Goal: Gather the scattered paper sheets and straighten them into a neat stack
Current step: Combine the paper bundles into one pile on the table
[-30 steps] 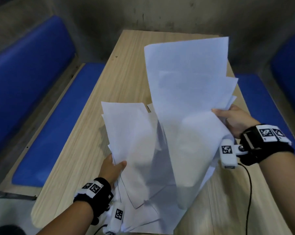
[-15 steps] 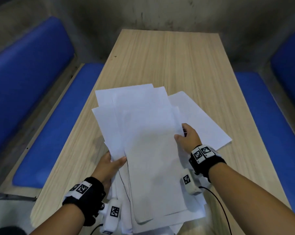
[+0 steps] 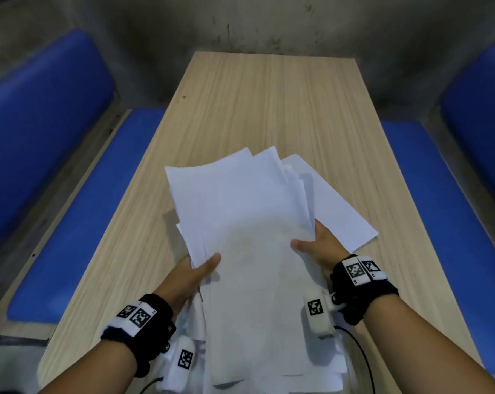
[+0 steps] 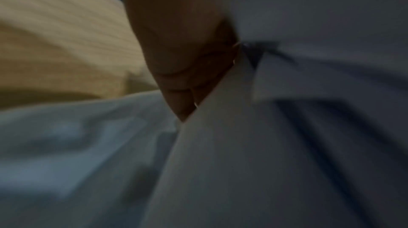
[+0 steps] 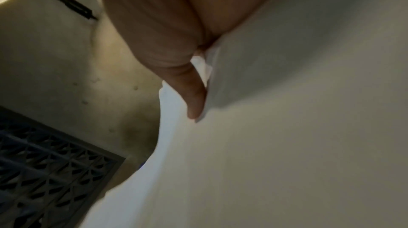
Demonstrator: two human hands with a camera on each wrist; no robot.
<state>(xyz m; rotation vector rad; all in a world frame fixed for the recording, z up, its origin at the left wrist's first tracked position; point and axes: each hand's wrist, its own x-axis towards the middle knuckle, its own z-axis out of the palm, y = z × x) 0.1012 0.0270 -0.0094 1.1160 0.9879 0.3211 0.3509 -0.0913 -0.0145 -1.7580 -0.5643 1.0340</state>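
A loose bundle of white paper sheets [image 3: 246, 223] is lifted over the near half of the wooden table [image 3: 269, 95], its edges fanned and uneven. My left hand [image 3: 195, 273] grips the bundle's left edge, thumb on top. On the right edge my right hand [image 3: 316, 247] holds it, thumb on top and the other fingers hidden beneath. One more sheet [image 3: 337, 206] juts out to the right below the bundle. The left wrist view is blurred, with my left hand [image 4: 187, 67] against the sheets [image 4: 264, 144]. In the right wrist view my right hand [image 5: 187, 57] pinches the sheets [image 5: 287, 127].
Blue padded benches run along both sides of the table, the left bench [image 3: 78, 217] and the right bench [image 3: 439, 223]. A stained concrete wall [image 3: 269, 21] closes the far end. A black cable [image 3: 360, 354] trails from my right wrist device.
A second ago my right hand held sheets raised upright; it laid them onto the pile. Now both hands grip the pile's sides and it has shifted forward and lifted.
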